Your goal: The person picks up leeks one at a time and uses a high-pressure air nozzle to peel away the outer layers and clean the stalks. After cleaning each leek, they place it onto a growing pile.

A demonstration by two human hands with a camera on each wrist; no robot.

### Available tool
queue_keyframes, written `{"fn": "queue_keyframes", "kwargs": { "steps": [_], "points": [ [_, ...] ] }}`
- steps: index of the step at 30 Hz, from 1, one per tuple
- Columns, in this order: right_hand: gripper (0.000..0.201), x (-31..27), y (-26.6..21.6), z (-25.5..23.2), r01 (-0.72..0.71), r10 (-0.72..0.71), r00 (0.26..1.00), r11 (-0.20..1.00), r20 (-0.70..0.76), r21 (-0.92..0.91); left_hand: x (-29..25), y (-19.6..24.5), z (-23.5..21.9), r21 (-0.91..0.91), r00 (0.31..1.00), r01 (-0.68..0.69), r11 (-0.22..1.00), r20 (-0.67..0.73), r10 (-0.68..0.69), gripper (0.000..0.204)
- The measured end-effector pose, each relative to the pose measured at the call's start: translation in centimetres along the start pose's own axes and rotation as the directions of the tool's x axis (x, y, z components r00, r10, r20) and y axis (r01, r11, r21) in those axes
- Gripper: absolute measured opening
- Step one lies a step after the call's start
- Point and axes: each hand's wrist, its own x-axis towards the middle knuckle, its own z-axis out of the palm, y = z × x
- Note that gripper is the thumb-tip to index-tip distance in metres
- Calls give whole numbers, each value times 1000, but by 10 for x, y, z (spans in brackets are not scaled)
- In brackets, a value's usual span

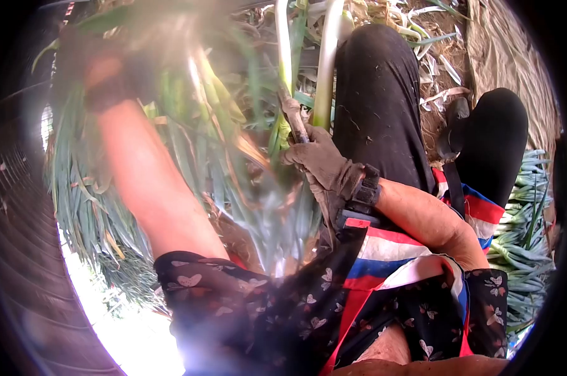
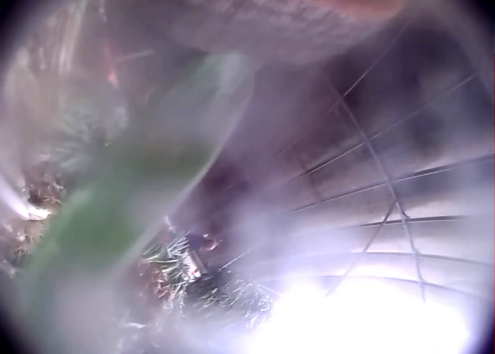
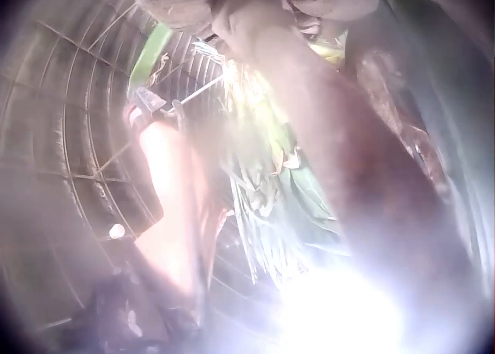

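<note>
My right hand (image 1: 324, 160), in a dirty grey-brown glove, grips a worn handled tool (image 1: 294, 118). Its thick brown handle (image 3: 371, 160) runs blurred across the right wrist view, below the curled gloved fingers (image 3: 325, 2). Just beyond this hand rise pale long onion stalks (image 1: 327, 69). My left hand (image 1: 111, 72) is stretched out to the upper left, over a heap of green onion leaves (image 1: 89, 169), and is badly blurred. A broad green leaf (image 2: 139, 176) hangs close below the left glove (image 2: 255, 21); whether the fingers hold it I cannot tell.
A ribbed, dark tunnel wall (image 1: 20, 207) curves along the left. Bundled green onions (image 1: 525, 232) lie at the far right, near brown sheeting (image 1: 515, 69). Bent, black-clad knees (image 1: 377, 94) take up the middle right, with peeled scraps (image 1: 437, 53) on the soil between.
</note>
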Motion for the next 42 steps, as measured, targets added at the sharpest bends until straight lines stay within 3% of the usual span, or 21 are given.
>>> {"fn": "queue_keyframes", "kwargs": {
  "steps": [2,3,5,6,7,9,11,12,13,17,20,21,22,26,29,31,33,35,38,40,42],
  "points": [
    [18,-5,-5,-4,25,-22,996,999,86,-33,-11,2,-5,-115,994,100,988,44,-96,22],
    [24,-9,-8,-6,37,-31,991,998,129,-49,-34,19,-8,-234,977,180,955,152,-147,20],
    [21,-5,4,-10,88,-75,983,994,165,-72,-100,56,-13,-290,848,366,884,496,-188,19],
    [20,-3,7,-10,117,-101,978,990,181,-80,-119,35,-16,178,747,-414,893,626,222,21],
    [16,-4,6,-8,92,-84,980,995,178,-41,-148,35,-10,250,720,-262,932,694,17,25],
    [14,-6,6,-1,34,-39,984,999,172,36,-207,32,2,485,560,-11,875,728,-396,43],
    [24,-1,18,2,-65,61,958,998,280,5,-255,46,-14,466,552,14,885,734,-395,49],
    [29,3,25,2,-115,115,937,993,331,-18,-287,54,-22,260,703,332,907,573,-421,44],
    [33,4,25,3,-108,132,917,990,376,-86,-310,30,-19,208,749,253,945,576,-327,39],
    [31,2,7,6,-71,208,847,957,490,-283,-298,87,-50,214,759,301,929,537,-369,32],
    [19,-14,-8,17,-251,267,897,964,351,-91,-296,105,-53,199,798,262,944,506,-328,29],
    [20,-12,-5,16,-213,246,905,968,348,-132,-297,105,-51,208,805,246,947,499,-319,28],
    [20,-8,-1,14,-172,224,912,969,344,-175,-293,102,-49,268,672,357,895,592,-446,32],
    [21,-5,-16,10,-95,164,952,961,258,-259,-321,94,-47,246,807,2,969,572,-147,40],
    [22,7,-2,6,-7,60,954,984,294,-177,-333,126,-81,129,676,123,984,715,-179,45],
    [22,12,0,2,-17,84,945,978,316,-208,-334,154,-102,45,648,87,995,757,-91,47],
    [22,16,7,0,-9,85,934,976,347,-215,-352,169,-117,76,607,112,991,784,-128,51],
    [21,18,12,0,26,54,921,980,385,-200,-379,173,-122,215,555,187,959,782,-284,55],
    [15,13,4,1,127,22,929,920,370,-372,-382,186,-132,205,629,105,973,745,-224,49],
    [16,5,-9,0,224,-51,908,898,417,-378,-380,189,-134,215,596,119,969,765,-243,48],
    [16,-2,-19,-1,249,-80,903,899,422,-361,-377,189,-133,306,453,189,933,816,-359,47]
  ]
}}
